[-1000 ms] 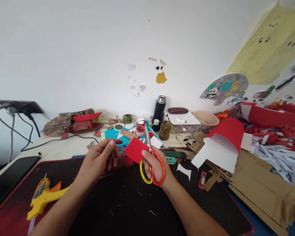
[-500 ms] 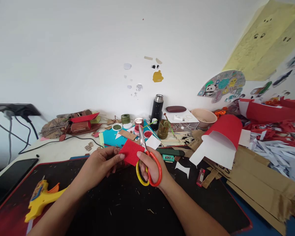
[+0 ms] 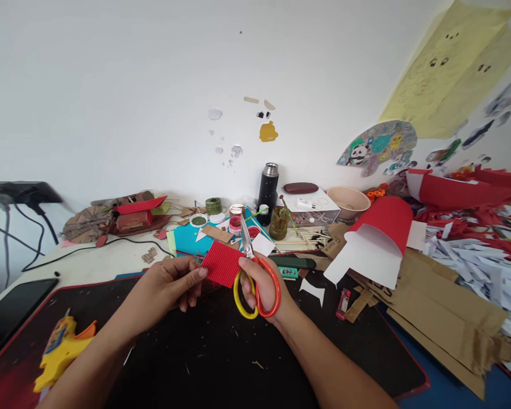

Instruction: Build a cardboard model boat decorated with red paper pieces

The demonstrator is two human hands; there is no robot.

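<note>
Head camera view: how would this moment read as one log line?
left hand: pinches red ridged sheet; right hand: holds scissors, thumb at sheet's edge; nearby: yellow glue gun on dark mat

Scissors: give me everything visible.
The scissors have shiny, metal-looking blades and two plastic-looking loops, yellow on the picture's left and orange-red on its right. The right hand grips them at the handles above the black mat, blades pointing up and away from the person. The blades look shut or nearly so. A red ridged sheet is close beside them; whether it touches them is unclear.
</note>
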